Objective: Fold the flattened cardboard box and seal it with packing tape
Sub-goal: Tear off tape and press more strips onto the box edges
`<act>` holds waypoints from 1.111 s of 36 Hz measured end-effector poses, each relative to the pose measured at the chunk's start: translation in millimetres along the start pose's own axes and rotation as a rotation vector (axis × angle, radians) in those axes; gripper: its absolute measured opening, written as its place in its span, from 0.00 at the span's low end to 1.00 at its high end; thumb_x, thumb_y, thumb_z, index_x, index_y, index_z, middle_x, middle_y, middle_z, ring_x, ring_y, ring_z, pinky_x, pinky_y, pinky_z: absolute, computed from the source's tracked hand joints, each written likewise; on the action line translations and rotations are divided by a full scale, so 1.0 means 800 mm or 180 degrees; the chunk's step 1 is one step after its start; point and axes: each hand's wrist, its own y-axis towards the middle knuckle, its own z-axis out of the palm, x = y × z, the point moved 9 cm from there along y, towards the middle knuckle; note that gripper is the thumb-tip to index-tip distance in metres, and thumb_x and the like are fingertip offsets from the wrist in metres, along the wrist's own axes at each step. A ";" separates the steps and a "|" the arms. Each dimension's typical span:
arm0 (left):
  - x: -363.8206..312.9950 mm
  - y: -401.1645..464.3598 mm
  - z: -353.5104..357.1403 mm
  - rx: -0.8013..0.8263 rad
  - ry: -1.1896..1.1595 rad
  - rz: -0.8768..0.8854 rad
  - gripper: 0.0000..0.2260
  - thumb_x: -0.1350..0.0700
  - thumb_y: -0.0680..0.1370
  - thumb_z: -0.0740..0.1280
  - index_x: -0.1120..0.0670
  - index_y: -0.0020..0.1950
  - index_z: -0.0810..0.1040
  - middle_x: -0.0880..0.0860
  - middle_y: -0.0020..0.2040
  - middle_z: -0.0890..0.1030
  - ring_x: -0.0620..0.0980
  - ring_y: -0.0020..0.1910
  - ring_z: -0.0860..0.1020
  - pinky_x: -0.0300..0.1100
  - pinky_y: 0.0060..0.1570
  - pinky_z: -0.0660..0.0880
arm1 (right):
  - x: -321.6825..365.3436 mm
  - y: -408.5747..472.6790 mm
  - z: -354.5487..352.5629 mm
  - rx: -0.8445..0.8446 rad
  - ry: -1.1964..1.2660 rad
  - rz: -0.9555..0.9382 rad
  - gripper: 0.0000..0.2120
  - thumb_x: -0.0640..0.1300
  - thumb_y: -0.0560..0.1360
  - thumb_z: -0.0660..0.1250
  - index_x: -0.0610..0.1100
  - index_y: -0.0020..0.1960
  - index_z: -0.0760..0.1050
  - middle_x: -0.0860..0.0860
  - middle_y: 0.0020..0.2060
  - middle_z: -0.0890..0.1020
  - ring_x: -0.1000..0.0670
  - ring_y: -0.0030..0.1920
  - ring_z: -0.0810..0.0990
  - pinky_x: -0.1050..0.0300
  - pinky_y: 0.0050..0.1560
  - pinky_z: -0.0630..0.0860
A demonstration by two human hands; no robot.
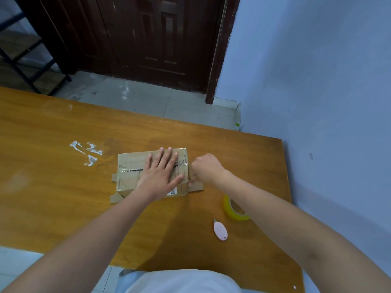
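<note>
On the wooden table (pixel 63 187), the left hand (pixel 160 172) presses flat on the cardboard box (pixel 129 163). The right hand (pixel 206 169), fingers curled, seems to grip the box's right end flap. A tape roll (pixel 229 210) and pink cutter (pixel 220 231) lie nearby.

Plain room, likely a home or small back room rather than a shop floor. Dark wooden panelled door (pixel 148 37) with scuffed paint, set in a pale blue wall (pixel 313 70). Light floor tiles (pixel 148 98), glossy and worn. Orange-brown wooden table (pixel 53 187) marked with white residue (pixel 86 152). Black metal-framed shelf (pixel 23 60) with wooden boards at far left.
</note>
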 end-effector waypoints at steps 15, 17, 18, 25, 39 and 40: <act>0.004 -0.003 -0.011 0.0023 -0.0666 -0.0054 0.42 0.26 0.68 0.38 0.47 0.77 0.43 0.45 0.77 0.41 0.45 0.75 0.38 0.48 0.73 0.37 | -0.069 0.015 -0.005 -0.0318 0.1225 0.0871 0.15 0.56 0.74 0.67 0.44 0.48 0.81 0.48 0.45 0.83 0.46 0.46 0.80 0.55 0.42 0.74; 0.015 -0.008 -0.034 -0.0285 -0.1721 -0.0334 0.34 0.37 0.75 0.56 0.50 0.77 0.53 0.48 0.77 0.53 0.46 0.76 0.49 0.49 0.74 0.46 | -0.076 0.011 0.002 -0.0344 0.1628 0.0919 0.13 0.53 0.76 0.65 0.46 0.53 0.81 0.48 0.51 0.83 0.46 0.51 0.80 0.52 0.48 0.77; 0.025 -0.011 -0.048 -0.0517 -0.2211 -0.0528 0.30 0.44 0.77 0.61 0.51 0.76 0.56 0.49 0.76 0.57 0.47 0.75 0.53 0.50 0.73 0.52 | -0.077 0.008 0.004 -0.0399 0.1916 0.0929 0.13 0.52 0.77 0.64 0.47 0.57 0.79 0.48 0.54 0.82 0.46 0.53 0.79 0.51 0.51 0.77; 0.152 -0.032 -0.095 -0.1372 -0.2458 -0.1951 0.23 0.51 0.81 0.57 0.57 0.75 0.61 0.57 0.73 0.64 0.55 0.72 0.61 0.54 0.71 0.59 | -0.073 -0.004 0.007 -0.0743 0.3428 0.1355 0.20 0.52 0.81 0.56 0.41 0.65 0.73 0.44 0.60 0.79 0.45 0.59 0.77 0.53 0.58 0.72; 0.154 -0.071 0.001 0.0023 -0.4713 -0.3040 0.37 0.30 0.75 0.42 0.54 0.71 0.68 0.58 0.67 0.72 0.59 0.65 0.71 0.55 0.65 0.68 | 0.001 0.027 0.037 0.0342 0.5627 0.2113 0.56 0.83 0.59 0.40 0.47 0.75 0.58 0.46 0.70 0.69 0.42 0.69 0.67 0.42 0.70 0.63; 0.154 -0.066 -0.010 -0.0147 -0.4785 -0.3018 0.36 0.32 0.77 0.41 0.54 0.71 0.68 0.58 0.67 0.73 0.59 0.65 0.71 0.54 0.64 0.69 | -0.004 0.031 0.036 0.0233 0.5872 0.2077 0.62 0.86 0.52 0.42 0.47 0.73 0.62 0.44 0.69 0.70 0.41 0.69 0.68 0.41 0.70 0.64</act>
